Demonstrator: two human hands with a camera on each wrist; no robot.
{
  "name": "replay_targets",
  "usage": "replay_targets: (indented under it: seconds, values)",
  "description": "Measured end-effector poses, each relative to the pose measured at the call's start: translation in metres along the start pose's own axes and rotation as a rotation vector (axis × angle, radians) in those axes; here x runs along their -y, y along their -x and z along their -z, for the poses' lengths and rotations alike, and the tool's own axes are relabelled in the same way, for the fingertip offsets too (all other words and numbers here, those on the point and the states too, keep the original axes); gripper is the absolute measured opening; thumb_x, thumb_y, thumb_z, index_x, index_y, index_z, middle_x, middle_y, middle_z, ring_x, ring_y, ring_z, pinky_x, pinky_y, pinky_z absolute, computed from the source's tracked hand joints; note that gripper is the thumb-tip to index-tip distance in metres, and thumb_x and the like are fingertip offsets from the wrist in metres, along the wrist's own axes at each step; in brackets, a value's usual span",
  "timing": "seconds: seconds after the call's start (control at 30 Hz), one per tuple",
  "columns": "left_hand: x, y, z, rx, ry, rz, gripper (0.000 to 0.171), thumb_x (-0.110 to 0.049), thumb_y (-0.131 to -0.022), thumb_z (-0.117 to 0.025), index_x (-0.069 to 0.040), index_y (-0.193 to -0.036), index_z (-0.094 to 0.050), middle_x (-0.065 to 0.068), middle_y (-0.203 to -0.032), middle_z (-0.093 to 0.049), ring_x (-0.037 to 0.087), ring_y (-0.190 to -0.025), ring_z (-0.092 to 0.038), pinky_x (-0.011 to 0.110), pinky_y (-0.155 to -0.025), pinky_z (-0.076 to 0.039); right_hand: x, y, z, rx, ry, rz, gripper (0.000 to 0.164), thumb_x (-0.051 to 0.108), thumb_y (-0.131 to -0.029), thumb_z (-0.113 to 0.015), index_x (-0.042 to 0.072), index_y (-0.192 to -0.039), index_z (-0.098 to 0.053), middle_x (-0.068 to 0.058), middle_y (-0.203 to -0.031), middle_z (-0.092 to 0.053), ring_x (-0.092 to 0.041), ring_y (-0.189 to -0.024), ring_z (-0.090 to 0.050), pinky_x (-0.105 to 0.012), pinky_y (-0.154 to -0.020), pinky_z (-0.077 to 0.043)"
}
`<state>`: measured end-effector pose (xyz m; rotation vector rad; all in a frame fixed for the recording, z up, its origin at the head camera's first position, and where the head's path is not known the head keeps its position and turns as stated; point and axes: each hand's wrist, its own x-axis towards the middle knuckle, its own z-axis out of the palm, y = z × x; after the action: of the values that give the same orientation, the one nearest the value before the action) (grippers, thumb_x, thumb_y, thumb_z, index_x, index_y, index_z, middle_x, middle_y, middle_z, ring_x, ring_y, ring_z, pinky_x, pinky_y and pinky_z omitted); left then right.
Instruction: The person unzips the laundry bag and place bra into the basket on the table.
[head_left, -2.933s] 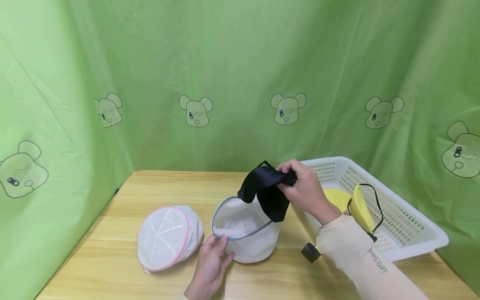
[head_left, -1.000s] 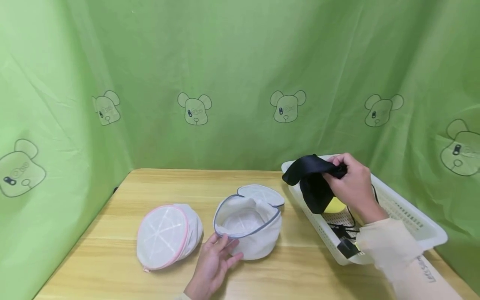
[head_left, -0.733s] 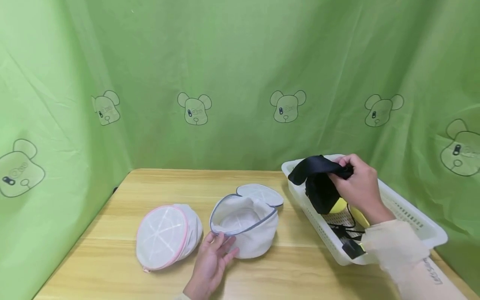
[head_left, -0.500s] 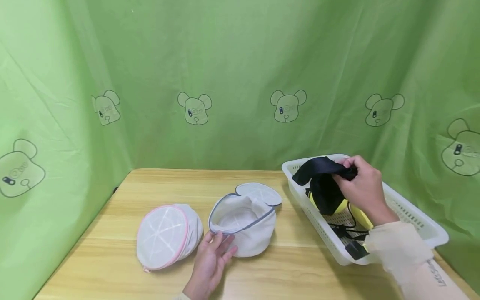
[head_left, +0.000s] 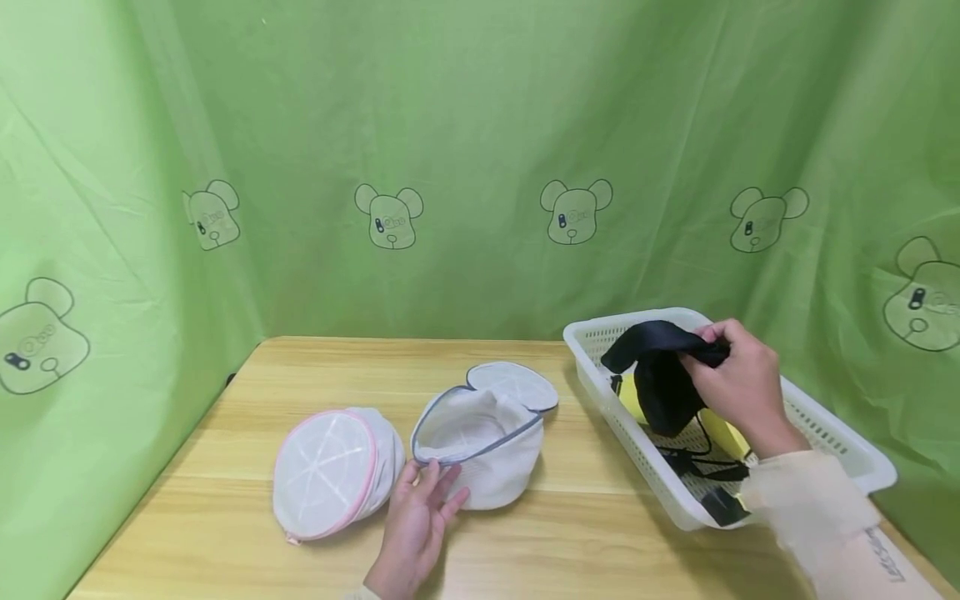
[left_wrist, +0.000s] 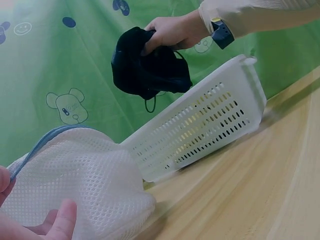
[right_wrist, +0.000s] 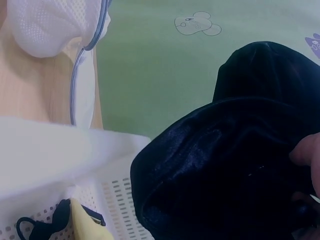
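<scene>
My left hand [head_left: 416, 521] pinches the front rim of a white mesh laundry bag [head_left: 498, 475] with dark blue zip edging. The bag stands unzipped, its round lid folded back onto the table behind it. Over the white basket [head_left: 615, 408] at the right, my right hand [head_left: 742, 383] grips a shiny black cloth piece [head_left: 663, 392] between thumb and fingers. The cloth hangs in folds; in the left wrist view thin cord loops dangle from the black cloth [left_wrist: 145, 65]. Below it in the basket lie yellow pieces [head_left: 723, 433] with black cords, partly hidden by the hand and cloth.
A second mesh laundry bag [head_left: 326, 475] with pink edging lies tilted to the left of the open bag. The wooden table [head_left: 360, 367] ends at a green curtain [head_left: 480, 275] with bear drawings. The basket has slotted walls and a raised rim.
My right hand has carried the black cloth from above the open bag rightward over the basket. My left hand and the bag have shifted slightly left; the bag's lid now shows behind it.
</scene>
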<state>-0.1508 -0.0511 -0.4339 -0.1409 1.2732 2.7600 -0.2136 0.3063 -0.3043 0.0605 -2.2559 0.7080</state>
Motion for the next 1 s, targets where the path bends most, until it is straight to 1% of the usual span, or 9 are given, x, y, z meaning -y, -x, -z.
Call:
replay_targets:
  seconds: [0.13, 0.23, 0.37, 0.53, 0.63, 0.7, 0.8, 0.9, 1.0]
  values:
    - [0.000, 0.000, 0.000, 0.000, -0.007, 0.000, 0.031, -0.025, -0.099, -0.054, -0.010, -0.125, -0.048, 0.004, -0.123, -0.046, 0.019, -0.116, -0.053, 0.042, -0.097, -0.047, -0.005, 0.002, 0.002, -0.001, 0.016, -0.053, 0.019, 0.005, -0.078, -0.072, 0.000, -0.089, -0.057, -0.023, -0.092, -0.066, -0.043, -0.085, -0.059, -0.041, -0.072, -0.038]
    - [-0.001, 0.001, 0.000, 0.006, -0.014, 0.002, 0.029, -0.024, -0.100, -0.054, -0.010, -0.125, -0.049, 0.004, -0.123, -0.047, 0.019, -0.116, -0.053, 0.041, -0.097, -0.047, -0.008, 0.003, 0.004, -0.002, 0.029, -0.107, 0.021, 0.007, -0.078, -0.073, 0.000, -0.093, -0.059, -0.024, -0.092, -0.066, -0.044, -0.087, -0.058, -0.044, -0.073, -0.039]
    - [-0.001, 0.001, 0.000, 0.016, -0.020, 0.005, 0.027, -0.024, -0.100, -0.054, -0.011, -0.123, -0.051, 0.004, -0.123, -0.048, 0.019, -0.115, -0.054, 0.040, -0.097, -0.047, -0.011, 0.004, 0.006, 0.018, 0.055, -0.180, 0.024, 0.011, -0.080, -0.071, -0.001, -0.097, -0.058, -0.026, -0.096, -0.065, -0.046, -0.090, -0.057, -0.048, -0.075, -0.040]
    - [-0.001, 0.001, 0.001, 0.021, -0.021, 0.007, 0.029, -0.023, -0.100, -0.053, -0.009, -0.125, -0.050, 0.005, -0.124, -0.048, 0.019, -0.115, -0.054, 0.040, -0.097, -0.047, -0.013, 0.006, 0.008, 0.043, 0.082, -0.226, 0.026, 0.014, -0.082, -0.069, -0.001, -0.100, -0.057, -0.028, -0.101, -0.063, -0.048, -0.095, -0.055, -0.055, -0.080, -0.042]
    - [-0.001, 0.002, 0.001, 0.021, -0.021, 0.009, 0.029, -0.023, -0.100, -0.053, -0.008, -0.125, -0.049, 0.005, -0.124, -0.047, 0.020, -0.115, -0.054, 0.040, -0.097, -0.047, -0.015, 0.007, 0.008, 0.059, 0.100, -0.222, 0.026, 0.014, -0.082, -0.068, -0.002, -0.100, -0.057, -0.028, -0.100, -0.063, -0.048, -0.093, -0.055, -0.056, -0.078, -0.042]
    - [-0.001, 0.002, 0.001, 0.024, -0.024, 0.010, 0.029, -0.023, -0.101, -0.052, -0.008, -0.126, -0.049, 0.005, -0.124, -0.047, 0.020, -0.115, -0.054, 0.041, -0.097, -0.047, -0.017, 0.008, 0.007, 0.085, 0.116, -0.208, 0.027, 0.013, -0.082, -0.069, -0.002, -0.101, -0.057, -0.029, -0.101, -0.063, -0.049, -0.091, -0.055, -0.056, -0.076, -0.043]
    - [-0.001, 0.002, 0.001, 0.030, -0.027, 0.010, 0.030, -0.023, -0.101, -0.052, -0.008, -0.127, -0.049, 0.005, -0.125, -0.046, 0.020, -0.116, -0.053, 0.041, -0.097, -0.047, -0.021, 0.010, 0.006, 0.158, 0.140, -0.166, 0.033, 0.014, -0.082, -0.070, -0.003, -0.105, -0.054, -0.032, -0.103, -0.061, -0.050, -0.091, -0.055, -0.057, -0.074, -0.043]
    - [-0.001, 0.002, 0.001, 0.035, -0.029, 0.011, 0.030, -0.023, -0.101, -0.052, -0.008, -0.127, -0.049, 0.005, -0.125, -0.046, 0.021, -0.116, -0.053, 0.041, -0.098, -0.047, -0.025, 0.011, 0.004, 0.245, 0.151, -0.123, 0.038, 0.017, -0.084, -0.071, -0.005, -0.109, -0.051, -0.034, -0.108, -0.059, -0.051, -0.096, -0.054, -0.058, -0.079, -0.042]
    - [-0.001, 0.003, 0.001, 0.037, -0.030, 0.013, 0.030, -0.023, -0.101, -0.051, -0.008, -0.127, -0.049, 0.005, -0.125, -0.046, 0.021, -0.116, -0.053, 0.041, -0.097, -0.047, -0.026, 0.012, 0.003, 0.284, 0.154, -0.106, 0.040, 0.020, -0.087, -0.070, -0.006, -0.109, -0.050, -0.034, -0.109, -0.058, -0.050, -0.098, -0.054, -0.058, -0.081, -0.041]
